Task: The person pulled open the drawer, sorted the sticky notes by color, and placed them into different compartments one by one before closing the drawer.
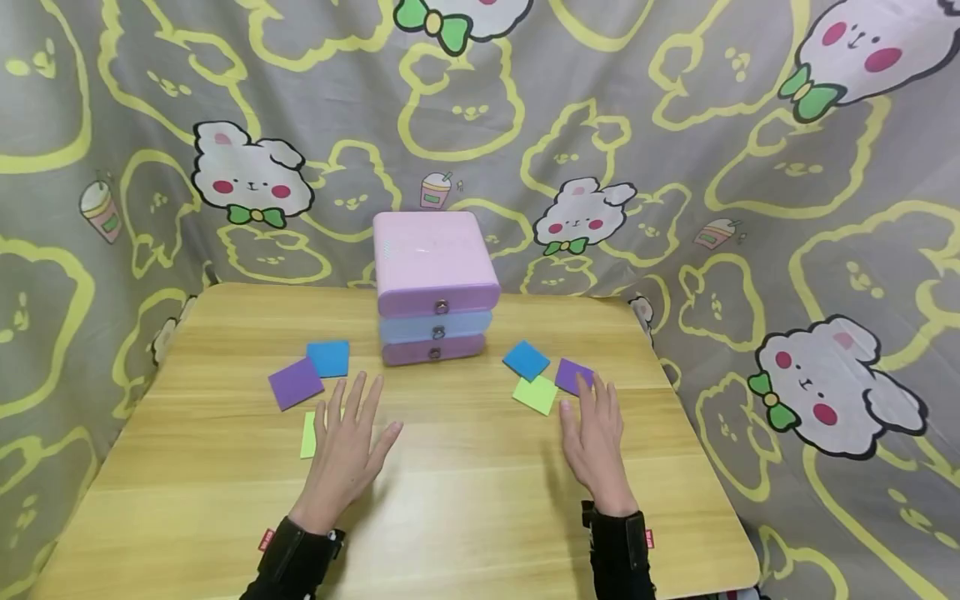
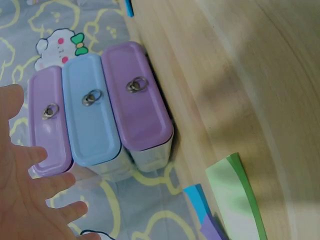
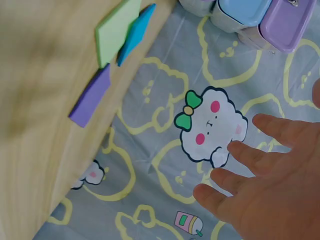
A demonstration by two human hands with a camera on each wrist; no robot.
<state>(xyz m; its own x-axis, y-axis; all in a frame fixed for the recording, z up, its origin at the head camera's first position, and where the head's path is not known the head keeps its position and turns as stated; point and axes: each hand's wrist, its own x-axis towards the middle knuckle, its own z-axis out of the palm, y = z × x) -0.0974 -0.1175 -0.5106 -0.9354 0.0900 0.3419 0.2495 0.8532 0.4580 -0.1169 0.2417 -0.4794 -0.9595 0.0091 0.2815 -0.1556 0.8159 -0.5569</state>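
Observation:
My left hand [image 1: 343, 457] is spread flat with fingers straight above the table, holding nothing. It partly covers a light green square pad [image 1: 307, 435]; a purple pad [image 1: 296, 384] and a blue pad [image 1: 328, 359] lie just beyond it. On the other side, my right hand [image 1: 596, 450] hovers with fingers extended and nothing in its grasp. Its fingertips overlap the edge of another purple pad [image 1: 573, 377] in the head view. Beside that one, a second blue pad [image 1: 527, 360] touches a second light green pad [image 1: 536, 395]. All are thin, like sticky-note pads.
A three-tier drawer box [image 1: 435, 250] stands at the back middle, with purple and blue fronts [image 2: 91, 110] and small ring pulls, all drawers closed. The wooden table [image 1: 465, 517] meets a grey patterned curtain [image 1: 337, 183] at the back and sides.

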